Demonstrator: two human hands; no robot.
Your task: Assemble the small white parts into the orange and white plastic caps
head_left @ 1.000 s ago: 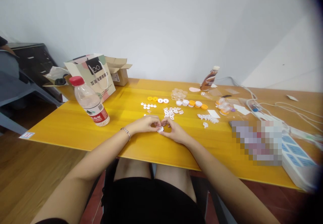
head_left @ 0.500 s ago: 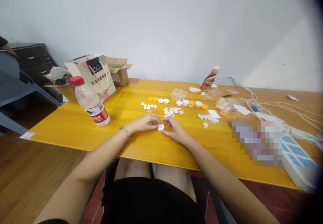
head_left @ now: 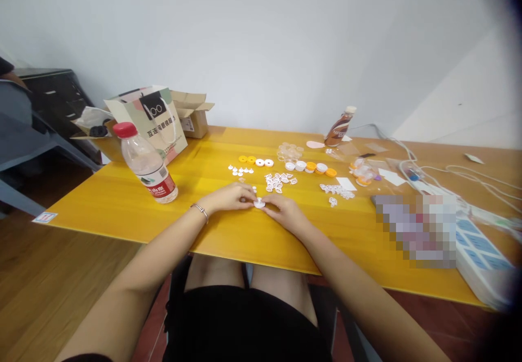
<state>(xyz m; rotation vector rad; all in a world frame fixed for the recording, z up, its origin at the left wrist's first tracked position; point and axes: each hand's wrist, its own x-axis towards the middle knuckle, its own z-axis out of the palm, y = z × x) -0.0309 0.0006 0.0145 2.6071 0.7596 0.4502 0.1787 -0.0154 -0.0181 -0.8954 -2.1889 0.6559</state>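
Note:
Between my two hands, low over the table, is a small white round part [head_left: 259,203] with a raised middle. My left hand [head_left: 235,197] pinches it from the left, and my right hand [head_left: 285,212] grips its right side with fingertips. Just beyond them lie several white openwork pieces [head_left: 277,181]. Farther left are several small white pegged pieces [head_left: 240,171], with yellow rings [head_left: 247,160] and white rings [head_left: 264,163] behind. A row of white and orange round caps [head_left: 310,167] stands to the right of these, near clear discs [head_left: 290,152].
A red-capped bottle [head_left: 149,166], a paper bag [head_left: 153,123] and a cardboard box [head_left: 196,114] stand left. At the right are a brown drink bottle [head_left: 339,128], plastic-wrapped parts [head_left: 362,172], more white pieces [head_left: 337,191], cables and a power strip [head_left: 481,253].
The white part now shows its raised middle more clearly between my fingers. My right fingers have come down and closed in around it; my left hand has shifted slightly.

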